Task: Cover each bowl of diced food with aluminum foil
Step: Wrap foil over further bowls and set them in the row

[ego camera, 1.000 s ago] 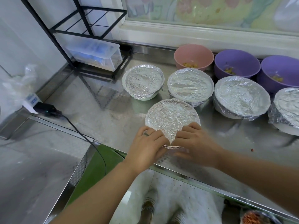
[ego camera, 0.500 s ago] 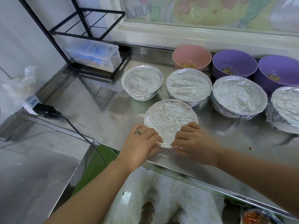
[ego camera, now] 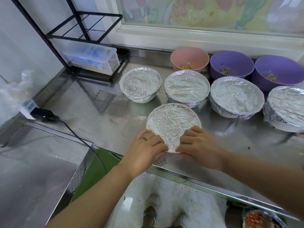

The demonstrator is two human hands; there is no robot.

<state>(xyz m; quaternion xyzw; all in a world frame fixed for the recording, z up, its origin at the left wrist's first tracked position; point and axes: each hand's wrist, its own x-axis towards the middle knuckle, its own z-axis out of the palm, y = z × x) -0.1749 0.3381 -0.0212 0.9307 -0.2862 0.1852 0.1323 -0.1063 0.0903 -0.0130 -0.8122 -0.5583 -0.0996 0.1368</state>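
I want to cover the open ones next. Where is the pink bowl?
In the head view the pink bowl stands at the back of the counter, just left of a purple bowl and behind a foil-covered bowl.

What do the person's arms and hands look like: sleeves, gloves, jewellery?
The left forearm and right forearm are bare: no sleeves, gloves or watch in view. The left hand wears a dark ring on one finger; the right hand shows no ring.
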